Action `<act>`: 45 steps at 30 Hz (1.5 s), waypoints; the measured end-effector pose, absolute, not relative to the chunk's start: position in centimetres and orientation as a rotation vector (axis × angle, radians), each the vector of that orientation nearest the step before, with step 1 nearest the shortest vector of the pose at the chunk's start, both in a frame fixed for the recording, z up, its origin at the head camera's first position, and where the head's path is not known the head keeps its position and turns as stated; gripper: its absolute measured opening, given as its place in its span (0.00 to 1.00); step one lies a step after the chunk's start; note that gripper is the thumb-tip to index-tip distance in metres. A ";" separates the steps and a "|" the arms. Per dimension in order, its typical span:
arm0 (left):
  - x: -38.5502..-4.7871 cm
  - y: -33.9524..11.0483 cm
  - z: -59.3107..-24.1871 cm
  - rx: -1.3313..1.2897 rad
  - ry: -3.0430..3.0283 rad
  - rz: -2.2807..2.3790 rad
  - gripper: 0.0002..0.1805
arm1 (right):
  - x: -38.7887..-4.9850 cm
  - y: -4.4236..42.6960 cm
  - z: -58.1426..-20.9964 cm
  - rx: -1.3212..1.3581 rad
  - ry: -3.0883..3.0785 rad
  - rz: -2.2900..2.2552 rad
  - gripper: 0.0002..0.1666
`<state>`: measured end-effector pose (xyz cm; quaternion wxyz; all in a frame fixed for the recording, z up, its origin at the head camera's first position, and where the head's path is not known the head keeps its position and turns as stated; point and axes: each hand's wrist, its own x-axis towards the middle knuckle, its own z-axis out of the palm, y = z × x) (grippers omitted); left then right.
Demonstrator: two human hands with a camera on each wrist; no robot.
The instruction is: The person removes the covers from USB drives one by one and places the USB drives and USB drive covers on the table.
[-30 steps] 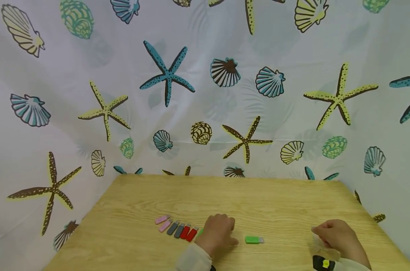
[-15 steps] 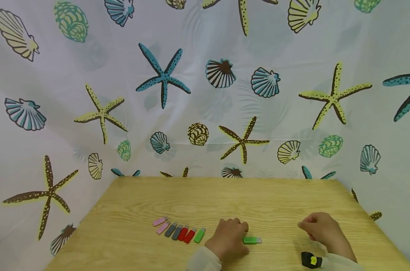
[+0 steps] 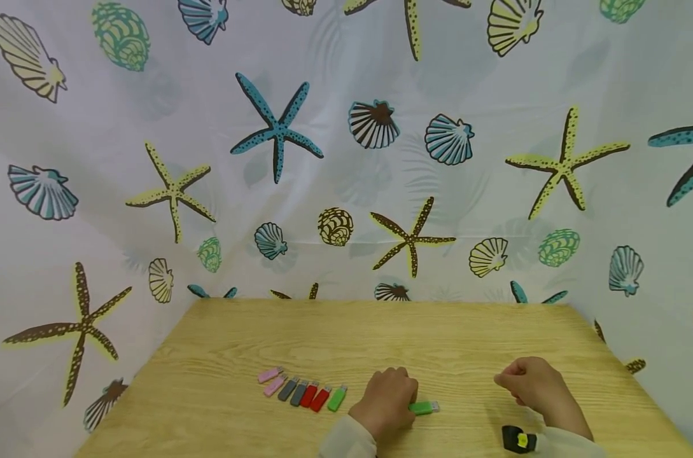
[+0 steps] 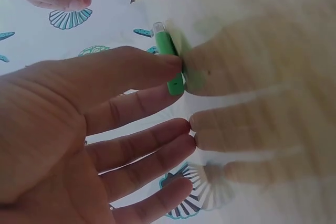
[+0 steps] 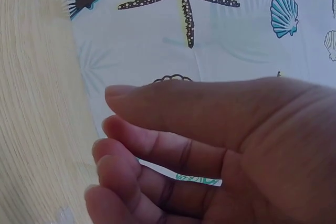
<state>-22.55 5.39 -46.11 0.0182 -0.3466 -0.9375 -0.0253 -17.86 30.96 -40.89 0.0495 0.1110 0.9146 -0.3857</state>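
Note:
My left hand (image 3: 385, 402) pinches a green USB stick (image 3: 420, 408) between thumb and index finger, low over the wooden table (image 3: 455, 343). Its metal plug points right in the head view. In the left wrist view the green USB stick (image 4: 166, 43) shows above the thumb, and the other fingers are nearly straight. Further right, my right hand (image 3: 538, 385) hovers above the table with its fingers loosely curled. Nothing shows between the thumb and index finger of the right hand (image 5: 173, 129) in its wrist view.
Left of my left hand lies a slanted row: two pink USB sticks (image 3: 274, 385), two grey ones (image 3: 288, 388), two red ones (image 3: 320, 399) and another green one (image 3: 337, 398). A shell-and-starfish patterned cloth (image 3: 335, 172) encloses the table's back and sides.
My left hand has moved right from beside the row to the separate green USB stick and now pinches it, tilting it slightly. My right hand has shifted left and slightly up.

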 end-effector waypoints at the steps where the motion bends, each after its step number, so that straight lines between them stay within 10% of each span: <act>1: -22.6 5.3 -46.1 -1.078 -2.909 -0.083 0.09 | -17.9 30.9 -40.9 0.337 2.786 -1.176 0.12; 45: -19.9 -1.0 -36.5 -1.120 -2.657 -0.411 0.08 | -18.6 21.6 -37.9 -0.745 2.416 -1.376 0.19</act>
